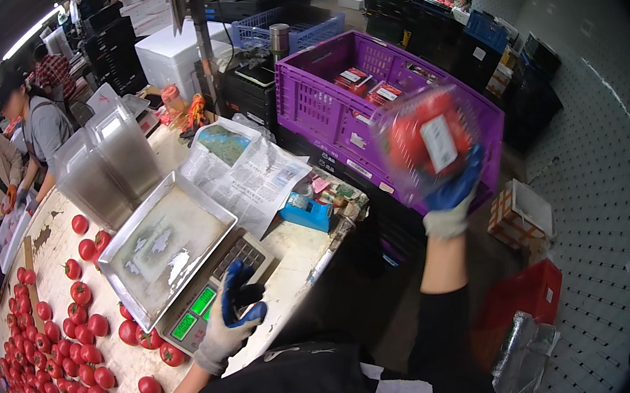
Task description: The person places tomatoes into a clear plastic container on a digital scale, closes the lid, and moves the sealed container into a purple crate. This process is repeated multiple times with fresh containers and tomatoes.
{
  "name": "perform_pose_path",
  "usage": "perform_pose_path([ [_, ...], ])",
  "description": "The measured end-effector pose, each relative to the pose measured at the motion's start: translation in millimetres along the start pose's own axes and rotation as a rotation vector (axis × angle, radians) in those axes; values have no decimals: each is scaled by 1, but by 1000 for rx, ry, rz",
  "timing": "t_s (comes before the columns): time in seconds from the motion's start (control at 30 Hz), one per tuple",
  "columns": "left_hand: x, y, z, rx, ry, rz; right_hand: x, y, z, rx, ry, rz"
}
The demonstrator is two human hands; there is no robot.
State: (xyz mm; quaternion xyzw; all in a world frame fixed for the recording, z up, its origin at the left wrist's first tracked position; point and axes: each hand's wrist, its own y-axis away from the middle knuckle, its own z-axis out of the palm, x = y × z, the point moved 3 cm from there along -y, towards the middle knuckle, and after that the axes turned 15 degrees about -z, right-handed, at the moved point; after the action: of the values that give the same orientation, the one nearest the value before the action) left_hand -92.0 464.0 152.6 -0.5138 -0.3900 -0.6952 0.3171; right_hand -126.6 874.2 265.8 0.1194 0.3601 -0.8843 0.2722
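My right hand [456,185], in a white glove with a blue coated palm, grips a clear plastic pack of tomatoes [431,131] with a white label. The pack is raised in front of the purple plastic crate [327,100], hiding part of it. Inside that crate lie other labelled tomato packs [385,93]. My left hand [233,317], gloved the same way, hovers by the display side of a digital scale [199,306], fingers apart and holding nothing. A bare metal tray [165,248] rests on the scale. Many loose tomatoes [75,344] cover the table's near left.
Clear plastic bins [107,163] stand behind the tray. Newspaper [246,178] and a blue tape dispenser [307,212] lie toward the table's far end. A metal pole [202,32] rises there. A red bin [528,296] stands on the right. Other people [47,119] work at left.
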Motion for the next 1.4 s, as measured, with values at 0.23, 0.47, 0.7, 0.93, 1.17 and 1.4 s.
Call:
perform_pose_path([
  [0.23, -51, 21, -32, 289, 109, -110, -8, -166, -114, -57, 263, 30],
  [0.47, -55, 20, -24, 373, -22, -177, 20, -202, -169, -354, 472, 469],
  [0.7, -47, 35, -26, 563, -89, -244, 105, -184, -212, -220, 405, 926],
  [0.93, -57, 34, -23, 598, -122, -204, 99, -181, -290, -147, 619, 1050],
  [1.17, -53, 51, -24, 628, -279, -273, 84, -179, -292, -169, 968, 1009],
  [1.4, -53, 75, -34, 755, -642, -154, 80, -189, -236, -540, 2101, 900],
])
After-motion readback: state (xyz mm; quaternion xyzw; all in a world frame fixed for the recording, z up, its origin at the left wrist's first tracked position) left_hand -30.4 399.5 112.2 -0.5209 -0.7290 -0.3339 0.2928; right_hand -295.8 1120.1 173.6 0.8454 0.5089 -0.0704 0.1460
